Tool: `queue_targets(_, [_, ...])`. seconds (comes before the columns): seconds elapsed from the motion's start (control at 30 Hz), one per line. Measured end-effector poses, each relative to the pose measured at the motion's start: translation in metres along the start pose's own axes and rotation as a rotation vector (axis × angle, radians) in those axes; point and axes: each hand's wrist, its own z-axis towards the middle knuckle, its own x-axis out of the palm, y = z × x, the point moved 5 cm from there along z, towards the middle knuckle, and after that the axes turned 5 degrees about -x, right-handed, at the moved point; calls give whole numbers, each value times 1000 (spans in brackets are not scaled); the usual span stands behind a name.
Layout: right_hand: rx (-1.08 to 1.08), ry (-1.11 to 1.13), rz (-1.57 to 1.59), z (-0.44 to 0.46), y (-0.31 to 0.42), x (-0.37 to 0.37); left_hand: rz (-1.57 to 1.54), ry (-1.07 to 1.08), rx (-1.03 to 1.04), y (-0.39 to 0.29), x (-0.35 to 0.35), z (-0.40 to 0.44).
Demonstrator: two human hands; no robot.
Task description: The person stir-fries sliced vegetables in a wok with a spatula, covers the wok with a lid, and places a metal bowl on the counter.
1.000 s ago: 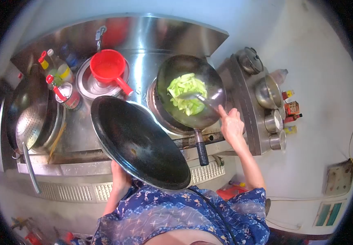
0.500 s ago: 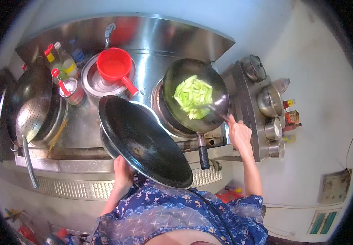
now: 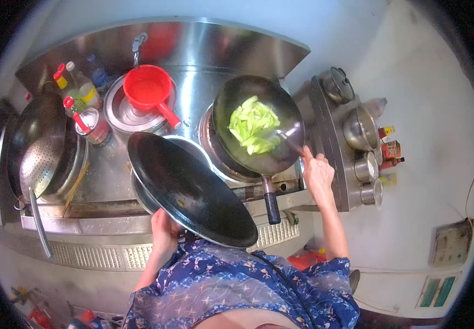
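Observation:
My left hand (image 3: 163,233) is closed at the near underside of a tilted black wok (image 3: 193,194), whose inner face shows no food; the exact grip is hidden beneath it. My right hand (image 3: 318,174) is closed around the handle of a spatula (image 3: 293,143). The spatula's metal head reaches into a second dark wok (image 3: 290,109) on the burner, at the edge of a heap of pale green cut vegetable pieces (image 3: 252,123). That wok's handle (image 3: 271,207) points toward me, with neither hand on it.
A red dipper (image 3: 148,88) rests over a metal basin (image 3: 117,107). Bottles (image 3: 86,93) and a can (image 3: 93,127) stand left of it. Farther left, a perforated strainer (image 3: 40,164) lies over another wok (image 3: 31,123). Metal pots (image 3: 360,129) line the right-hand shelf.
My right hand and the spatula have shifted slightly up and left, and the vegetable pieces lie rearranged. The whole view has shifted slightly. Both hands keep their holds.

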Motion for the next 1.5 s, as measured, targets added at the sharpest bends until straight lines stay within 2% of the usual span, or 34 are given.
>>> queue_targets(0.2, [6,-30,30,38,1,62,30,55,22,-10,13,-9])
queue_targets(0.4, [-41,-55,35,13,25,-1,1,40,44,-11,6,-13])
queue_targets(0.47, [-145,-14,71,8,33,0,-2,58,54,-11,7,-14])
queue_targets(0.53, [-149,-1,7,11,38,17,19,60,44,-13,6,-15])
queue_targets(0.6, [-151,-67,-189,19,33,29,19,85,51,-13,5,-14])
queue_targets(0.67, [-120,-59,-207,22,22,31,12,91,48,-14,7,-16])
queue_targets(0.73, [-72,-71,-154,24,4,33,-5,91,54,-18,9,-17])
queue_targets(0.8, [-3,39,-43,9,5,-10,16,97,74,-20,10,-20])
queue_targets(0.87, [-65,106,-1,-3,-3,-22,6,99,57,-17,7,-17])
queue_targets(1.0, [-89,173,-38,-7,2,-3,26,110,71,-23,18,-22])
queue_targets(1.1, [-21,89,46,6,2,31,48,144,62,-20,14,-20])
queue_targets(1.23, [-23,110,-10,2,9,9,68,149,41,-24,13,-20])
queue_targets(1.3, [-84,12,-11,-4,14,-10,69,109,44,-24,15,-24])
queue_targets(1.4, [-166,8,-25,4,22,-5,78,95,46,-23,9,-24])
queue_targets(1.5, [-133,15,-77,22,20,26,74,157,51,-21,3,-18])
